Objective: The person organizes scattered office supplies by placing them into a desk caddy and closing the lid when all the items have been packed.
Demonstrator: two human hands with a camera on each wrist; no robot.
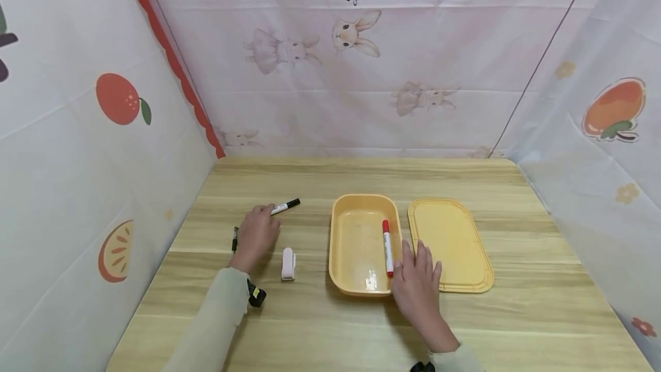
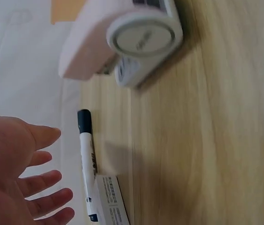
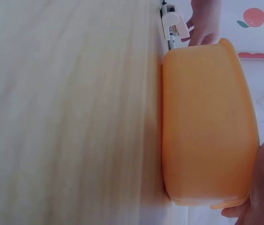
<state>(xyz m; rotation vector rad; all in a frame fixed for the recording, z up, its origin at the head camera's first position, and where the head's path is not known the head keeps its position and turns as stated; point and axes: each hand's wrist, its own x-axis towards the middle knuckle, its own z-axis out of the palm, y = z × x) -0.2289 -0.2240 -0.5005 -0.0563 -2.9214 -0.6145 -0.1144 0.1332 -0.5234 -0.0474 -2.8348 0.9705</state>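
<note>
My left hand (image 1: 255, 234) hovers with its fingers apart near a white marker with a black cap (image 1: 286, 206). In the left wrist view a gap shows between the fingers and the marker (image 2: 86, 154); a small white printed item (image 2: 113, 199) lies against it. Nearer my body stands a pale pink stapler (image 1: 288, 264). My right hand (image 1: 417, 289) is at the right rim of a yellow plastic box (image 1: 338, 245), its fingers extended outside the rim. Inside the box a red-capped white marker (image 1: 388, 248) leans along the right wall.
A flat yellow lid (image 1: 454, 245) lies right of the box, close to my right fingers. A dark pen-like object (image 1: 234, 240) is partly hidden behind my left hand. Printed cloth walls (image 1: 330, 119) enclose the wooden table (image 1: 320, 337) on the left, back and right.
</note>
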